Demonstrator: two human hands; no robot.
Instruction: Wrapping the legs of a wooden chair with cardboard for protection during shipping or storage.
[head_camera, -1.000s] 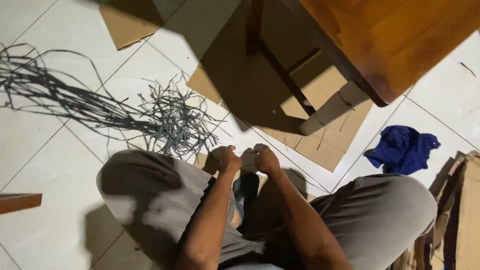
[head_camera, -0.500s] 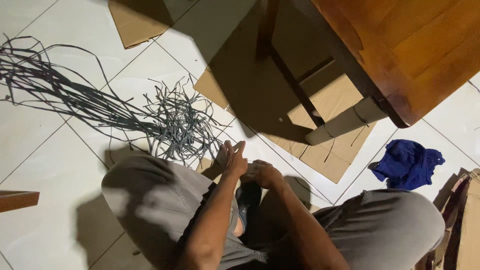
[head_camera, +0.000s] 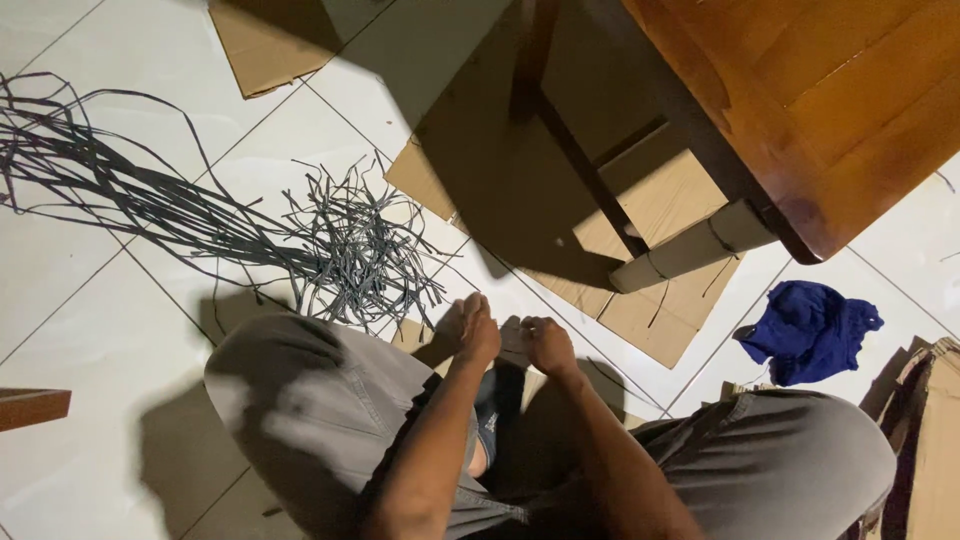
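Squatting, we bring left hand (head_camera: 472, 330) and right hand (head_camera: 545, 343) together, pinching something unclear; best working slowly beside the grey strips (head_camera: 350, 255).

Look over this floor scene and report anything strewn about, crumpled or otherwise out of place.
Grey strips sprawl in a tangled heap across the white floor tiles, ahead of the person's hands. A crumpled blue cloth lies beside flattened cardboard under the wooden table.

What the hands (head_camera: 510, 340) pinch is hidden.
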